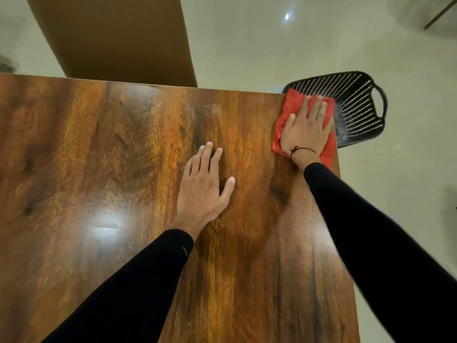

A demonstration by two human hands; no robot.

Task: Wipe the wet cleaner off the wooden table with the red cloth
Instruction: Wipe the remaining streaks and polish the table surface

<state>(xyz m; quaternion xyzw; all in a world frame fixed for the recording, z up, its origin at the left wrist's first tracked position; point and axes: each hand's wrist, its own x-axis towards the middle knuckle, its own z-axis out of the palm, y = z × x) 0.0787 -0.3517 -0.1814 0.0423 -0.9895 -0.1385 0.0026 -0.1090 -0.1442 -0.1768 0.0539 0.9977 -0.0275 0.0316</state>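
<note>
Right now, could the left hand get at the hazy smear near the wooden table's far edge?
Probably yes: the left hand lies flat and free, with only bare wooden table before the smear.

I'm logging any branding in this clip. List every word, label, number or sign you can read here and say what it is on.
None: no readable text shows anywhere in the head view.
The wooden table, red cloth, black basket and brown chair back carry no lettering.
A small pale mark on the left sleeve is too tiny to read.
</note>
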